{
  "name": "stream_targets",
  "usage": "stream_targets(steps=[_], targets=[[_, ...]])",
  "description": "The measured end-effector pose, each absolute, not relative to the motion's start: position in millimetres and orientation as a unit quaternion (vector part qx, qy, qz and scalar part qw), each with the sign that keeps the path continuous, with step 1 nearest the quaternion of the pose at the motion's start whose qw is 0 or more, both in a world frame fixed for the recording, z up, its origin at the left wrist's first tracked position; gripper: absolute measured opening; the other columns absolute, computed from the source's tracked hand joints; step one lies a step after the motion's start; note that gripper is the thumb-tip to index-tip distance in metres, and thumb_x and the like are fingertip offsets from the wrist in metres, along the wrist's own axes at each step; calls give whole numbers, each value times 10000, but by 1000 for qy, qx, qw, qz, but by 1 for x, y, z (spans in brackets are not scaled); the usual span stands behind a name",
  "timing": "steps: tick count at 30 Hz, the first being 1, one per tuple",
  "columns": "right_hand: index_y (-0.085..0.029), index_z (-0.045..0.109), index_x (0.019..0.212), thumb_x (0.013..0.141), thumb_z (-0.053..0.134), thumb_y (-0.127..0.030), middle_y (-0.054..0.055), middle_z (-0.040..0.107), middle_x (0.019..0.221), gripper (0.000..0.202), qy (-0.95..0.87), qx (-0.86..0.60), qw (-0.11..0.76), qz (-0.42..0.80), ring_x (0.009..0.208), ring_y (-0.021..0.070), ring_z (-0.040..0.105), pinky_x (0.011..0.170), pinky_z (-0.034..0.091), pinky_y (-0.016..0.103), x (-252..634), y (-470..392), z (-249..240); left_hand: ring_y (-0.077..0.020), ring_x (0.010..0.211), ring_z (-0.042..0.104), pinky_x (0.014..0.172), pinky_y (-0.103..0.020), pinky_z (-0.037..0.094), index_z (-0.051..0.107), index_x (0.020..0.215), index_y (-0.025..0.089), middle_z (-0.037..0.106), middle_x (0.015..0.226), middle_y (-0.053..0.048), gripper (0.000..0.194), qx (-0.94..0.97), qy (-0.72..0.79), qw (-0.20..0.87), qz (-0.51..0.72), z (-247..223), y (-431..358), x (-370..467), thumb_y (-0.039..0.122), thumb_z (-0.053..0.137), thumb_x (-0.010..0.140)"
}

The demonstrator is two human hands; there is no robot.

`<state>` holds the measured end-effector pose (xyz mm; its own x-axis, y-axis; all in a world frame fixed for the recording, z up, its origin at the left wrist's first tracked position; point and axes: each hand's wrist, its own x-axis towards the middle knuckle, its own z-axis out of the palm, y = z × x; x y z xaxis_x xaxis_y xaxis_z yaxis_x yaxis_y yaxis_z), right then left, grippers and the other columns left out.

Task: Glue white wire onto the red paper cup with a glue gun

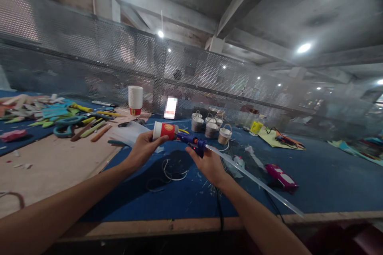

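A red and white paper cup point(164, 130) lies sideways in my left hand point(143, 147), its fingers closed round it. My right hand point(209, 163) grips a blue hot glue gun point(191, 139), whose nozzle end is at the cup's base; whether they touch I cannot tell. From the back of the gun a long clear glue stick point(257, 181) sticks out to the lower right. Beneath my hands, a loop of white cord point(175, 177) lies on the blue table covering point(131, 199). Just beyond the gun stand several small cord-wrapped buckets with handles, one of them a tan bucket point(224, 136).
Stacked paper cups point(135, 99) and a lit phone screen point(170, 107) stand at the back. Scissors point(67, 125) and other tools lie left beside coloured scraps point(54, 108). To the right are a magenta device point(281, 177), a yellow-labelled bottle point(256, 126) and yellow paper point(277, 140). A mesh partition point(119, 59) runs behind.
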<state>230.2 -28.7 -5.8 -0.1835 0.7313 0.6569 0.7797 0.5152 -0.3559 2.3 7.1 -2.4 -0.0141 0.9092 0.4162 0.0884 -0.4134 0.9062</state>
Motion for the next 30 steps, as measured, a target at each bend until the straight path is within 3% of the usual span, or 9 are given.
stream_targets(steps=[13,25,30], targets=[[-203,728,1037,917,514,-574,95,764,920,445,-766,-498,403,-52,874,294,721,750,528,354,230,-28,-6,-152,571,500,537,-254,338,746,788,155,625,605,19,198,611,425,345,572,-2,6,1,338,764,714],[-205,712,1062,924,523,-563,86,760,965,428,-768,-497,400,-60,911,274,714,780,519,334,231,-26,-10,-187,651,595,581,-260,421,742,766,171,704,680,-6,174,597,425,355,580,3,3,4,326,769,692],[-204,718,1035,919,509,-583,90,760,952,448,-768,-499,395,-72,902,286,715,767,516,341,232,-26,-12,-203,730,643,677,-282,474,763,831,178,744,753,-22,155,593,410,374,584,-1,7,3,282,754,717]])
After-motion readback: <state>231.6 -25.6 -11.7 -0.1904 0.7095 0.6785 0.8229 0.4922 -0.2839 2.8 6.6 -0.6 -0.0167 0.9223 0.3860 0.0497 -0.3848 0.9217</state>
